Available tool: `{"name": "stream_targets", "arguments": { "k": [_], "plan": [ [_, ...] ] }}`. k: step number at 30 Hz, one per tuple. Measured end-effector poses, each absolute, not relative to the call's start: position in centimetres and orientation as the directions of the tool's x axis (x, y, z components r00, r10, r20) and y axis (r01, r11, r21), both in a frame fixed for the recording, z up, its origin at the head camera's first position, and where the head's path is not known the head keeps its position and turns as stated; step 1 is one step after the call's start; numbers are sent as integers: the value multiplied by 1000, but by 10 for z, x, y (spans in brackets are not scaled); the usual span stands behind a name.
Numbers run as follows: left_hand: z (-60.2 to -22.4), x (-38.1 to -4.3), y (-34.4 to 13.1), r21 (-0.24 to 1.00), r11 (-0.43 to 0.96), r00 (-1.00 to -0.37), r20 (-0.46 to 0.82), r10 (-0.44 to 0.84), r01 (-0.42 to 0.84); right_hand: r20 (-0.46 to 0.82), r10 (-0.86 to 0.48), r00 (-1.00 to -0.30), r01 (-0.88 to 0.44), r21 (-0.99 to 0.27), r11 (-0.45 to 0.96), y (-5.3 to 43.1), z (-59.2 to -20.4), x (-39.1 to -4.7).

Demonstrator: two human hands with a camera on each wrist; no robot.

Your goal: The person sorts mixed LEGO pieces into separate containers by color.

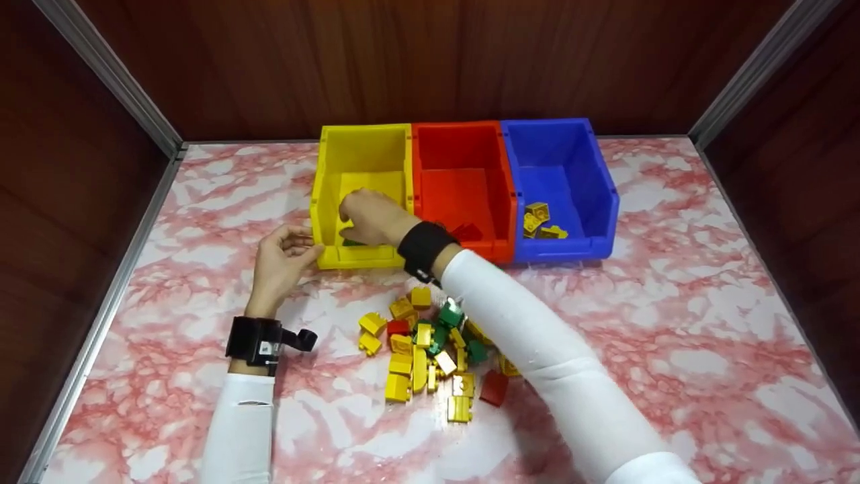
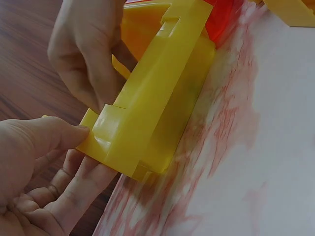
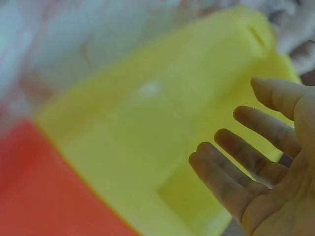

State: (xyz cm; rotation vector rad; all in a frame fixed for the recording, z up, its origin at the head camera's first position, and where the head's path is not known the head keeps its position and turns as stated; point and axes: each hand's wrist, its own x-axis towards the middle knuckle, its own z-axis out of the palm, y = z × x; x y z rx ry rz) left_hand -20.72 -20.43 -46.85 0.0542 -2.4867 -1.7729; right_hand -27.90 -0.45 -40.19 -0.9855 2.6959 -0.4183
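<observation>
With thumb and fingers, my left hand (image 1: 279,262) pinches the front left corner of the yellow bin (image 1: 359,257). In the left wrist view the thumb lies over the lip of the bin (image 2: 142,108), with fingers beneath it. My right hand (image 1: 376,216) reaches down inside this same bin, palm near its front wall. The right wrist view shows the fingers of the right hand (image 3: 275,162) spread and loosely bent, holding nothing. A bit of a green brick (image 1: 351,243) shows on the bin floor beneath it; the hand hides the rest.
A red bin (image 1: 457,144) with red bricks (image 1: 467,233) and a blue bin (image 1: 547,144) with yellow bricks (image 1: 537,218) adjoin on the right. In front lies a pile of yellow, green and red toy bricks (image 1: 420,366), partly under the right sleeve. Wooden walls (image 1: 437,67) enclose the table.
</observation>
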Motion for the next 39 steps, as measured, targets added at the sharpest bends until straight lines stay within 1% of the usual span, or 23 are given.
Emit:
{"name": "stream_targets", "arguments": {
  "k": [5,10,14,19,24,27,35,39],
  "plan": [
    [-468,-209,-204,949,314,-995,55,-83,26,-65,-679,-732,-621,-347,703,14,-370,-273],
    [-468,-209,-204,942,334,-995,58,-81,28,11,-702,-712,-664,-333,669,40,-346,-256],
    [-469,-209,-203,939,344,-995,60,-84,27,57,-716,-696,-692,-321,647,66,-334,-239],
    [-470,-208,-204,943,332,-994,59,-92,25,115,-719,-685,-718,-276,639,100,-329,-220],
    [-471,-208,-203,943,332,-994,52,-94,18,180,-717,-673,-737,-240,631,135,-337,-204],
    [-470,-207,-203,942,336,-995,46,-93,12,200,-712,-674,-737,-250,628,156,-347,-197],
    [-469,-207,-204,944,331,-996,34,-86,3,211,-662,-719,-693,-291,660,204,-386,-184],
    [-470,-207,-203,946,323,-996,33,-86,4,223,-650,-726,-686,-301,663,218,-406,-178]
  ]
}}
